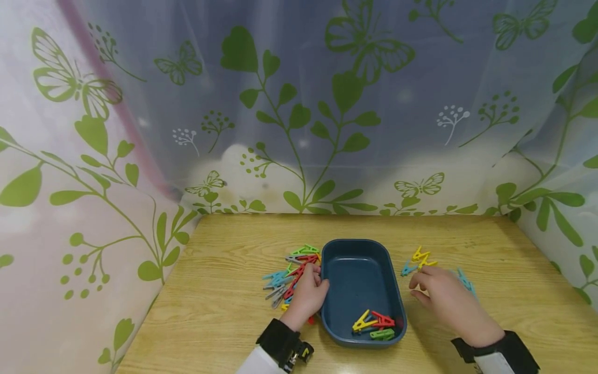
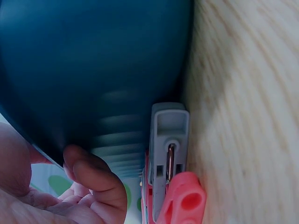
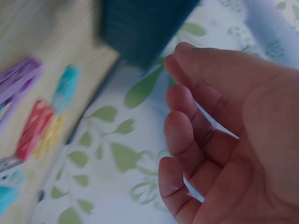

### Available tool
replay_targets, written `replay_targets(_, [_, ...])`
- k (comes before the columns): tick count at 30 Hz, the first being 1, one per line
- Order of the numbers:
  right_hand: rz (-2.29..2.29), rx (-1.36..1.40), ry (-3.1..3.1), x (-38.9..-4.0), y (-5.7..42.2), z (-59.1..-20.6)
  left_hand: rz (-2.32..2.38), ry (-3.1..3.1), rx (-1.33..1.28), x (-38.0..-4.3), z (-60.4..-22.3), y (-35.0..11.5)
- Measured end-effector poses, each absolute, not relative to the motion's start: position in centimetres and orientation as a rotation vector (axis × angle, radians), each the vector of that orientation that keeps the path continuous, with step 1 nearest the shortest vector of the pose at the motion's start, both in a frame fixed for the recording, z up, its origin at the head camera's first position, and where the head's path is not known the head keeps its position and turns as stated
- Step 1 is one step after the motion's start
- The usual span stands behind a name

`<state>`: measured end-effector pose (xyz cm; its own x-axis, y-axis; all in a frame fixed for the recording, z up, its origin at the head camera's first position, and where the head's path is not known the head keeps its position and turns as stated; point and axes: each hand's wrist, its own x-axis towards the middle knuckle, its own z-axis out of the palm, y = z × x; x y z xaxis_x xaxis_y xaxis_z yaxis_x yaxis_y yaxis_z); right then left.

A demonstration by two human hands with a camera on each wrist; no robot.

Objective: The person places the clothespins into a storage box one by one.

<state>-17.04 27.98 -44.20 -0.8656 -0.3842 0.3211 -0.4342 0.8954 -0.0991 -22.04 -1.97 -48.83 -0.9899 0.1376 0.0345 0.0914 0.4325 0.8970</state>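
Note:
A deep blue plastic basin (image 1: 359, 283) stands on the wooden table. Its near end holds a few clothespins, among them a yellow one (image 1: 364, 321), a red one (image 1: 384, 319) and a green one (image 1: 382, 334). My left hand (image 1: 306, 296) pinches the basin's left rim, thumb on the inner side and fingers curled outside, as the left wrist view also shows. To the right of the basin my right hand (image 1: 448, 298) hovers with loosely bent fingers and nothing in them. Just beyond it lie yellow clothespins (image 1: 420, 254) and a blue one (image 1: 408, 268).
Left of the basin is a heap of mixed clothespins (image 1: 279, 279), partly behind my left hand. A grey clothespin (image 2: 169, 140) lies close against the basin's outer wall. Another blue clothespin (image 1: 466, 282) is right of my right hand. A patterned curtain (image 1: 303, 130) borders the table.

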Motion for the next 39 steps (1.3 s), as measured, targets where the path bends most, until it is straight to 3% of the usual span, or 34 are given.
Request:
replay_targets(15, [0.253,0.392,-3.094,-18.8,33.0,-47.2,1.643,2.617,0.201,-21.9,-48.8,-2.2])
replay_targets(39, [0.289,0.269,-3.05,-18.7,32.8,-46.6,1.652,2.579,0.193,-22.0,-48.7,-2.0])
